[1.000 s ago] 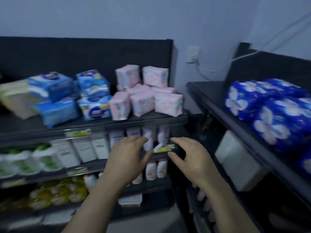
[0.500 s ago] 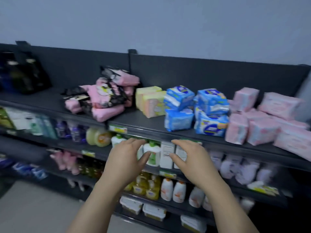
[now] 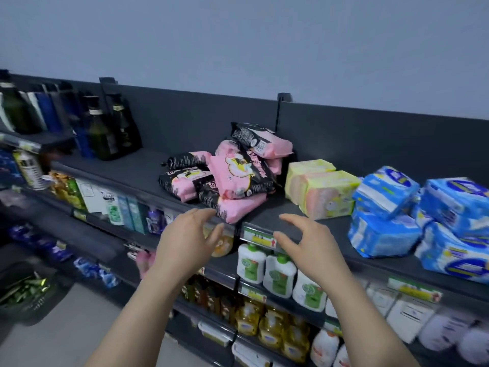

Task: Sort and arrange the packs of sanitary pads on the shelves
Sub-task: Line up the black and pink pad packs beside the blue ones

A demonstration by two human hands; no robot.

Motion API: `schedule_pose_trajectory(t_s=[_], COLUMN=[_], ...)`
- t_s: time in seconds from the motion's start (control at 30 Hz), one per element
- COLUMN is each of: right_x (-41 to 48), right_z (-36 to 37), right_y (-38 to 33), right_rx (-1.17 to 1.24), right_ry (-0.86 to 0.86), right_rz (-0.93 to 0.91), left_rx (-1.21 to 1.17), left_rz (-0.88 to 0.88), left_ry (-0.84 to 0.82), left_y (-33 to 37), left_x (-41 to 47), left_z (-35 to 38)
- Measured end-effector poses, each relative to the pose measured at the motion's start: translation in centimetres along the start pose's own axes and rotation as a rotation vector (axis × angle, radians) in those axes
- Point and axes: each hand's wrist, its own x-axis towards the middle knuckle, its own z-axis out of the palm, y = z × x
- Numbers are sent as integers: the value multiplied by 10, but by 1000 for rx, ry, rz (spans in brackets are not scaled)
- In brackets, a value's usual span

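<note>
A loose heap of pink-and-black pad packs point(image 3: 232, 173) lies on the dark top shelf point(image 3: 267, 215). To its right stand yellow-green packs point(image 3: 321, 192), then several blue packs point(image 3: 389, 215) stacked at the right. My left hand point(image 3: 189, 239) hovers empty, fingers spread, just below the front of the pink heap. Level with it, my right hand point(image 3: 308, 242) is also spread and empty, in front of the shelf edge and its price label point(image 3: 258, 238).
Dark bottles point(image 3: 105, 128) stand at the shelf's far left, with bare shelf between them and the heap. Lower shelves hold white-green bottles point(image 3: 277, 271), yellow bottles point(image 3: 272, 329) and boxes. A dark basket point(image 3: 23, 290) sits on the floor at left.
The view has swung left along the shelf, from the pink and blue packs to the pink-and-black heap. Both hands stay empty and spread, now nearer the top shelf's edge.
</note>
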Motion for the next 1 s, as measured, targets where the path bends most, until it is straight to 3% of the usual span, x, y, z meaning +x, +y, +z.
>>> schedule_pose_trajectory(t_s=[0.27, 0.53, 0.77, 1.0], right_x=[115, 237, 309, 324], right_z=[4, -2, 14, 36], right_y=[20, 56, 71, 71], right_rx=[88, 18, 40, 62], right_ry=[74, 86, -18, 48], right_rz=[37, 17, 68, 65], left_rx=[-62, -150, -393, -767], left_rz=[-49, -81, -263, -252], left_ry=[77, 106, -83, -182], left_y=[-14, -5, 5, 8], left_x=[114, 230, 313, 353], left_z=[15, 50, 80, 110])
